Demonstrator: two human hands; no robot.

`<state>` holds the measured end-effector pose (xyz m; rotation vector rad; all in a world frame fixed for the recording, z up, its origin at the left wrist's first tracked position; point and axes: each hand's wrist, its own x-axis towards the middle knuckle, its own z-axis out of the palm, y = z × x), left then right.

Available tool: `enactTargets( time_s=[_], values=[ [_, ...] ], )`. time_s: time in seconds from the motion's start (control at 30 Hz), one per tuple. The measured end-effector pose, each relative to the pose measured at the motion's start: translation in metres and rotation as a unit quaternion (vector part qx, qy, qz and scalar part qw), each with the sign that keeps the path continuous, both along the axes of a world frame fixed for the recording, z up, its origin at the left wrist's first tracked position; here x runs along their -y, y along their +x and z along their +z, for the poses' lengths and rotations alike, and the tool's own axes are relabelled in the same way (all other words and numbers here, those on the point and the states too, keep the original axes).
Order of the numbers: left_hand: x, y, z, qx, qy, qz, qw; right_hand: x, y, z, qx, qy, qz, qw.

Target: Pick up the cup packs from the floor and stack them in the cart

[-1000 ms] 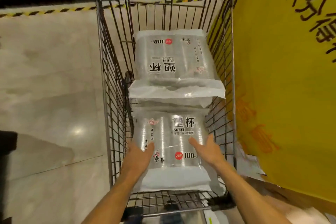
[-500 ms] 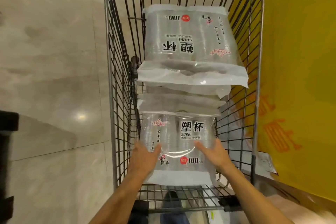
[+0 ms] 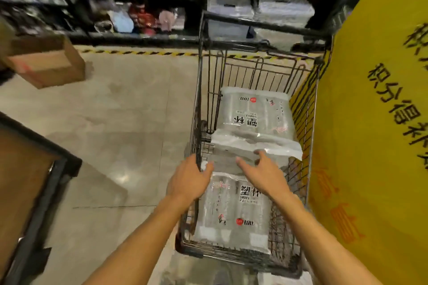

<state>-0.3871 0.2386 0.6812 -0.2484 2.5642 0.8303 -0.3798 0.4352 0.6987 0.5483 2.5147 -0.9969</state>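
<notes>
A dark wire cart (image 3: 199,109) stands in front of me. Two clear cup packs with black lettering lie flat inside it. The near cup pack (image 3: 234,213) rests at my end of the basket. The far cup pack (image 3: 257,115) lies beyond it, its white edge overlapping the near one. My left hand (image 3: 187,183) hovers over the cart's left rim with fingers spread and nothing in it. Above the seam between the packs my right hand (image 3: 264,171) is spread too and holds nothing.
A yellow banner (image 3: 370,146) with black and orange characters hangs tight against the cart's right side. A cardboard box (image 3: 46,62) sits on the tiled floor at far left. A dark-framed wooden unit (image 3: 30,187) stands near left. Shelves of goods (image 3: 139,7) run behind yellow-black floor tape.
Both hands have lifted off the near cup pack and risen above it, fingers apart. My view has swung up, so the shelves and box now show.
</notes>
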Motion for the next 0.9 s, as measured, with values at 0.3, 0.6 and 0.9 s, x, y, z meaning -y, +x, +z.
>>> enactTargets(
  time_s=[0.3, 0.6, 0.9],
  values=[
    [0.135, 0.042, 0.164, -0.116, -0.073, 0.141, 0.981, 0.117, -0.012, 0.158, -0.148, 0.026, 0.159, 0.976],
    [0.34, 0.243, 0.272, -0.159, -0.209, 0.305, 0.916, 0.327, 0.081, 0.258, -0.234, 0.009, 0.369, 0.899],
    [0.443, 0.551, 0.29, -0.082, -0.286, 0.558, 0.774, 0.556, 0.279, 0.284, -0.24, -0.026, 0.637, 0.732]
  ],
)
